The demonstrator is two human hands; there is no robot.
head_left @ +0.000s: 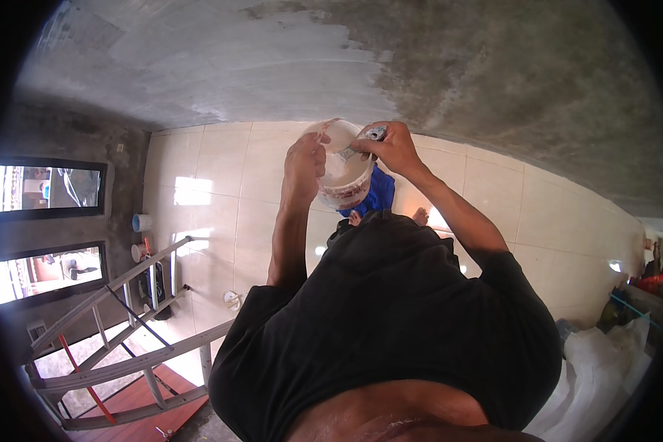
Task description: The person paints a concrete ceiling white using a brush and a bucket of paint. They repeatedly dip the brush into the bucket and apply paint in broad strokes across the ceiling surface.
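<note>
I hold a white, paint-stained bucket (344, 190) with reddish marks by its rim with my left hand (304, 163), fingers closed on it. My right hand (395, 149) grips a paintbrush (373, 133), its bristles down inside the bucket, where pale paint coats the inner wall. Beneath the bucket a crumpled blue cloth (381, 184) lies on the cream tiled floor (464, 191) by my bare feet. In front of me rises a grey wall (346, 59), lighter and smoother on the left, darker and mottled on the right.
An aluminium ladder (136, 361) stands at lower left, near small buckets (141, 223), two dark-framed windows (44, 188) and a red-brown board (140, 416). A small round white object (232, 300) lies on the floor. White sacks or sheeting (597, 376) and assorted items lie at right.
</note>
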